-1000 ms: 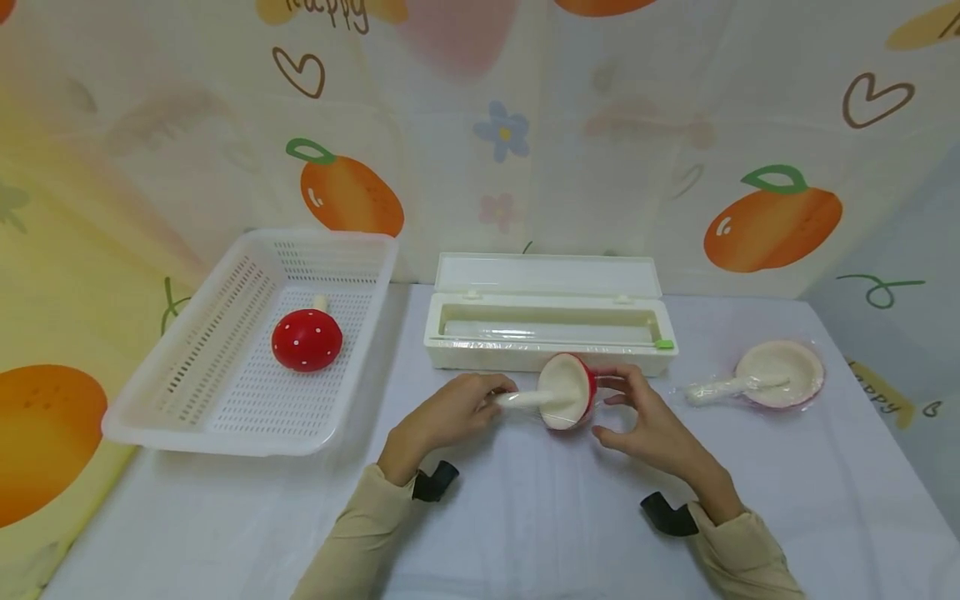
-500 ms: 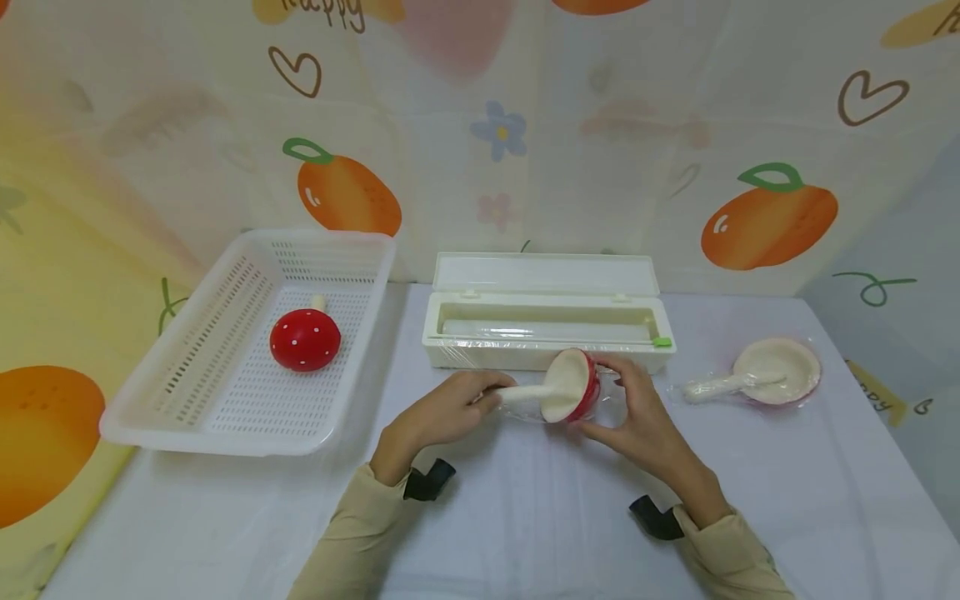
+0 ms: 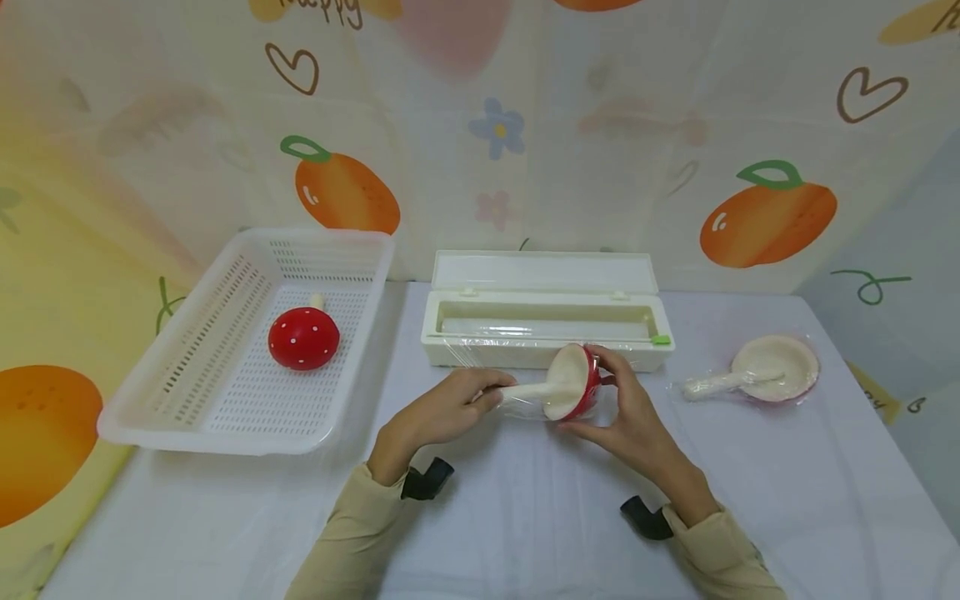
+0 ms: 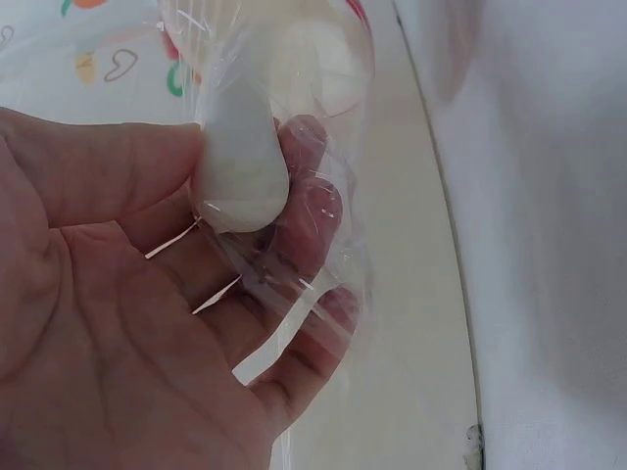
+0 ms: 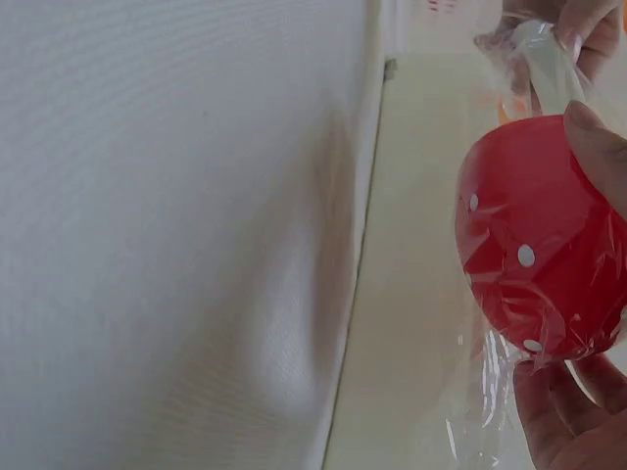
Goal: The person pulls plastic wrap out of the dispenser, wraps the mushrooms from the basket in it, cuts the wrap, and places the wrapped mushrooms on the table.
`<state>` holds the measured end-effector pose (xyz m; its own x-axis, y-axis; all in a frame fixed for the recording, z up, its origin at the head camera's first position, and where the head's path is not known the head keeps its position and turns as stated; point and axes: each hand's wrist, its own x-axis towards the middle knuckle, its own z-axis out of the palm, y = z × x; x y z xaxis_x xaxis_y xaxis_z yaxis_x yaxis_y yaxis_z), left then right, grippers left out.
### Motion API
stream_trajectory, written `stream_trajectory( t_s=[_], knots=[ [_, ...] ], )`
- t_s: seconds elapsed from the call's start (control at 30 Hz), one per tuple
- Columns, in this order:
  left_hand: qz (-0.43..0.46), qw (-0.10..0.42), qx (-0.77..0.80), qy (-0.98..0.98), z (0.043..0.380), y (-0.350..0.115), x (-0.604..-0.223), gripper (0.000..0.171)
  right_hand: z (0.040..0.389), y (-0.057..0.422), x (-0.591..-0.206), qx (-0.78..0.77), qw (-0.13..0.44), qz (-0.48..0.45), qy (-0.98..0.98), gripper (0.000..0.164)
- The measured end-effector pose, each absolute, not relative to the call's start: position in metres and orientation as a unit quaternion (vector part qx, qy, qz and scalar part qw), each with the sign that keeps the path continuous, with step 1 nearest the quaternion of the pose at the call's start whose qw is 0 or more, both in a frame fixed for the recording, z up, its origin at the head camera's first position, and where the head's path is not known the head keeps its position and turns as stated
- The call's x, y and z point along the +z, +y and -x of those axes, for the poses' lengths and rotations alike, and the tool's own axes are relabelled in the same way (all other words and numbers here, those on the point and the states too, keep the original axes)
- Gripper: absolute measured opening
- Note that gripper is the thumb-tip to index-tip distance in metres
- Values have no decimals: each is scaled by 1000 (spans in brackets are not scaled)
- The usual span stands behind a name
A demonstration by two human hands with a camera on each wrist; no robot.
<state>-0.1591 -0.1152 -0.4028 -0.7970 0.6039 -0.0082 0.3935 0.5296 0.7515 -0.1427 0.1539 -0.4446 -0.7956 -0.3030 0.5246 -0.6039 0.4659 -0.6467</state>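
Working over a white cloth-covered table (image 3: pixel 525 542), we are holding a red-capped mushroom figure (image 3: pixel 567 385) sideways in front of a long white box (image 3: pixel 450 356), its stem pointing left and clear film (image 5: pixel 485 392) clinging around it. Our left hand (image 3: pixel 442 406) is pinching the stem between thumb and curled fingers, while our right hand (image 3: pixel 633 421) is gripping the dotted cap, thumb and fingers on opposite edges. The box is standing near the table's back edge with its lid (image 3: pixel 543 272) raised, film glinting across its front and a green tab (image 3: pixel 661 340) sitting at the right end. At left, a white slotted basket (image 3: pixel 225 437) is holding a second red mushroom (image 3: pixel 303 340); at right, a third mushroom (image 3: pixel 768 357) is lying in film, pale underside up. Behind the table, a backdrop (image 3: pixel 435 192) is showing printed oranges (image 3: pixel 352 193) and a blue flower (image 3: pixel 497 129), turning yellow toward the left and bluish toward the right. Tan sleeves (image 3: pixel 345 529) are covering our forearms, with black pieces (image 3: pixel 427 481) jutting out beside the cuffs.
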Motion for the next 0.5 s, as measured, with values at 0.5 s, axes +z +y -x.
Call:
stream_trajectory(
  t_s=[0.5],
  knots=[
    [-287,121,400,862,154,-110,-395,38,147,158,-441,436,180,-255,-844,95]
  ],
)
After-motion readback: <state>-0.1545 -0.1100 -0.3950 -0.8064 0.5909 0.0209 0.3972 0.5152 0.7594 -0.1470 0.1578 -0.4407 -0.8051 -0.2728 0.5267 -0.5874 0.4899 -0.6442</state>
